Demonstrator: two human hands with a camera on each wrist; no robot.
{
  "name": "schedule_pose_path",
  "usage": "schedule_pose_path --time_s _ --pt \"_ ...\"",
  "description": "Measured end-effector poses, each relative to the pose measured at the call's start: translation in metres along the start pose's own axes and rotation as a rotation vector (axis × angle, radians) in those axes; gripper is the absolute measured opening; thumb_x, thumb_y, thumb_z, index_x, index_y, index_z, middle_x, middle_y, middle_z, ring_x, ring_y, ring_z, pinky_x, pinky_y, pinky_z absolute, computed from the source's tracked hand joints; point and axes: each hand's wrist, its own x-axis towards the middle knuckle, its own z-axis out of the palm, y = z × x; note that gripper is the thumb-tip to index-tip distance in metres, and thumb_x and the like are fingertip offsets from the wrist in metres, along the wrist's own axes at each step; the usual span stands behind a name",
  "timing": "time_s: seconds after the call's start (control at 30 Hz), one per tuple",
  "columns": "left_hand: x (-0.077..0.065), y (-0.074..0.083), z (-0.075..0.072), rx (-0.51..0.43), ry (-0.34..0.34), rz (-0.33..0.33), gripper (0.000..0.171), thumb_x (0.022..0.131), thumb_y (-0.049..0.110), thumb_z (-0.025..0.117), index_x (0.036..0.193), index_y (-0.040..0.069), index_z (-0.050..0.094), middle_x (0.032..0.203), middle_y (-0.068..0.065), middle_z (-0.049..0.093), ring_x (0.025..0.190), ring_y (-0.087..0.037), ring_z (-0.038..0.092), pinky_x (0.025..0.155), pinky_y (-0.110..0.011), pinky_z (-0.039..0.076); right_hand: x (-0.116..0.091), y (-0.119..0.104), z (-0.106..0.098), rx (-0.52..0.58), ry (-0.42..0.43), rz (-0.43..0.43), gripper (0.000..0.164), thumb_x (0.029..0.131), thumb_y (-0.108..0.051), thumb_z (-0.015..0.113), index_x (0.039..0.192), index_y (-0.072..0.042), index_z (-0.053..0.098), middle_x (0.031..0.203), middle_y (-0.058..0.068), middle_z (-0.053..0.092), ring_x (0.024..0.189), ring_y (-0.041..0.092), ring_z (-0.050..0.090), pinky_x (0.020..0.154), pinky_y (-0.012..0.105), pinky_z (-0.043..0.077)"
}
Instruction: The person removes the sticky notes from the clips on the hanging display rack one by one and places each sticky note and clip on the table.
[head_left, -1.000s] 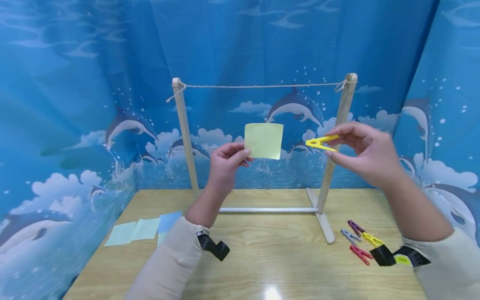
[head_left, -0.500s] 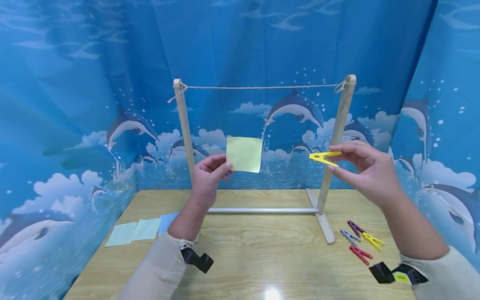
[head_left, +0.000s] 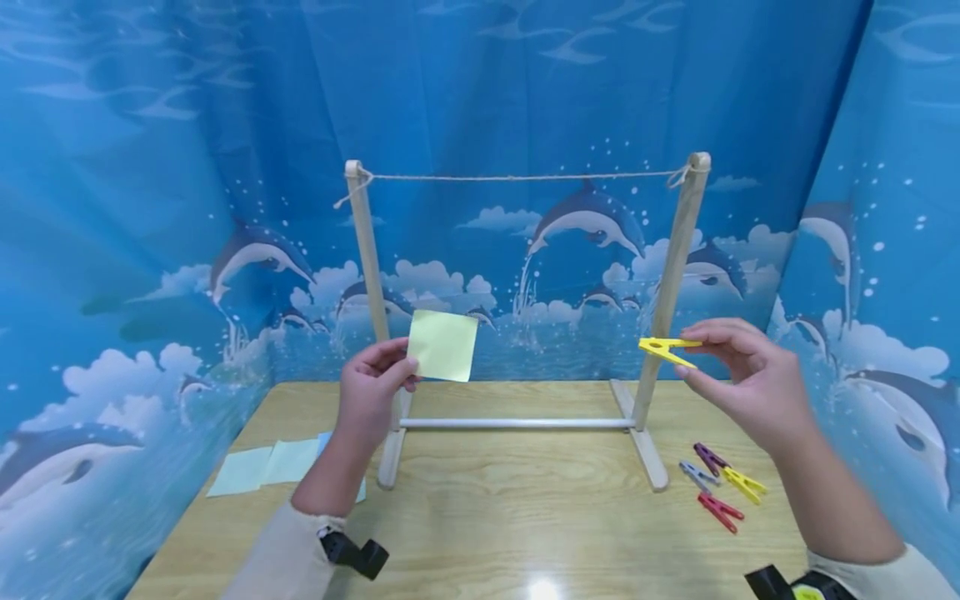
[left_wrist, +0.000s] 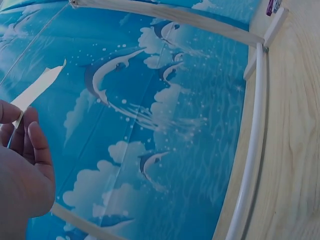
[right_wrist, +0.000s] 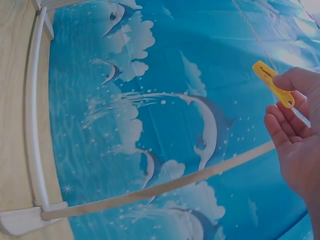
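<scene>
A yellow-green sticky note is pinched at its lower left corner by my left hand. In the left wrist view the note appears nearly edge-on between thumb and fingers. My right hand holds a yellow clothespin by its handle ends, with the tip pointing left. The right wrist view shows that clothespin against the thumb. Behind both hands stands a wooden frame with a string tied between its posts; neither the note nor the clothespin touches the string.
On the table at right lie purple, grey, yellow and red clothespins. Pale green notes and a blue one, partly behind my left arm, lie at left. A white bar joins the frame's feet.
My left hand has moved down and to the left with the sticky note. My right hand has come lower and slightly right, still holding the yellow clothespin.
</scene>
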Motion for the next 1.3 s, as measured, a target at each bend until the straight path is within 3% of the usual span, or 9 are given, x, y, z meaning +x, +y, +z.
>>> schedule_pose_path --time_s 0.23,0.6,0.83,0.93,1.2,1.3 --pt "-0.01 0.003 -0.03 0.098 0.031 -0.067 0.025 0.092 0.008 0.068 0.116 0.0 0.066 0.092 -0.003 0.07 0.072 -0.014 0.066 0.067 -0.024 0.057 -0.018 0.015 -0.005 -0.015 0.03 0.109 0.034 0.083 0.014 0.069 0.116 0.005 0.063 0.11 -0.003 0.064 0.094 0.006 0.064 0.083 0.011 0.05" --pt "-0.024 0.005 -0.074 0.2 0.063 -0.07 0.031 0.09 0.016 0.073 0.117 0.002 0.068 0.09 0.002 0.073 0.074 -0.013 0.068 0.068 -0.024 0.058 -0.035 0.032 -0.018 -0.063 0.076 0.124 0.033 0.082 0.014 0.07 0.114 0.009 0.064 0.11 0.004 0.059 0.094 0.007 0.063 0.085 0.011 0.049" --pt "-0.033 0.0 -0.103 0.142 0.109 -0.048 0.024 0.088 0.007 0.073 0.112 0.005 0.072 0.084 0.0 0.073 0.069 -0.013 0.069 0.065 -0.025 0.059 -0.053 0.045 -0.029 -0.074 0.107 0.275 0.034 0.085 0.007 0.07 0.119 0.004 0.063 0.108 -0.008 0.063 0.095 0.0 0.063 0.079 0.01 0.05" --pt "-0.039 -0.003 -0.115 0.161 0.111 -0.053 0.024 0.089 0.006 0.072 0.112 0.007 0.072 0.084 0.002 0.073 0.07 -0.012 0.07 0.065 -0.024 0.058 -0.061 0.05 -0.034 -0.048 0.111 0.35 0.034 0.087 0.004 0.07 0.119 0.001 0.063 0.107 -0.013 0.064 0.095 -0.003 0.063 0.075 0.01 0.052" --pt "-0.053 -0.007 -0.139 0.156 0.182 -0.095 0.026 0.089 0.004 0.071 0.114 0.01 0.072 0.088 0.004 0.073 0.071 -0.011 0.07 0.065 -0.023 0.058 -0.079 0.062 -0.041 -0.11 0.14 0.401 0.034 0.084 0.002 0.074 0.117 -0.001 0.066 0.105 -0.013 0.06 0.089 -0.003 0.061 0.078 0.006 0.048" --pt "-0.056 -0.008 -0.145 0.149 0.194 -0.105 0.026 0.089 0.004 0.071 0.114 0.011 0.072 0.089 0.004 0.073 0.072 -0.011 0.071 0.065 -0.023 0.058 -0.086 0.066 -0.044 -0.117 0.153 0.457 0.037 0.085 -0.003 0.075 0.12 -0.004 0.066 0.104 -0.018 0.06 0.087 -0.005 0.061 0.074 0.006 0.049"
